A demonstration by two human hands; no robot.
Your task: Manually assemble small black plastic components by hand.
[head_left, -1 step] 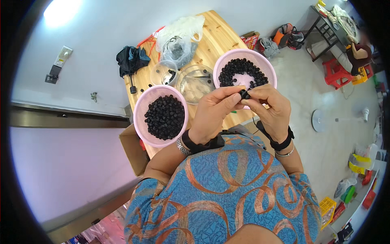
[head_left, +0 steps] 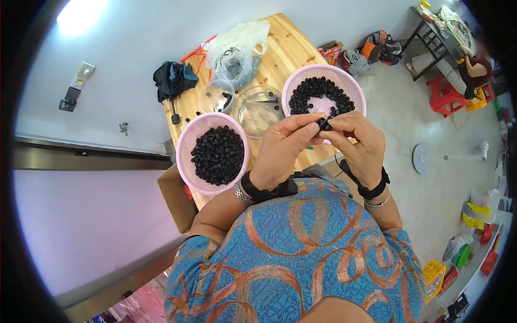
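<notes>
A small round black part (head_left: pixel 323 124), cap- or knob-like, is pinched between the fingertips of both my hands. My left hand (head_left: pixel 288 142) holds it from the left, thumb and forefinger closed on it. From the right, my right hand (head_left: pixel 360 141) grips the same part with thumb and fingertips. Just beyond my hands stands a pink basket (head_left: pixel 360 86), with small black parts (head_left: pixel 318 89) ringed around its bare middle. Left of my left hand, another pink basket (head_left: pixel 184 161) holds a heap of similar black parts (head_left: pixel 218 156). My fingers hide much of the held part.
A clear round container (head_left: pixel 250 126) and a smaller clear tub (head_left: pixel 207 99) with several black parts stand between the baskets on the wooden table (head_left: pixel 288 40). Plastic bags (head_left: pixel 237 46) and a folded umbrella (head_left: pixel 175 81) lie behind. A cardboard box (head_left: pixel 175 202) sits below the left edge.
</notes>
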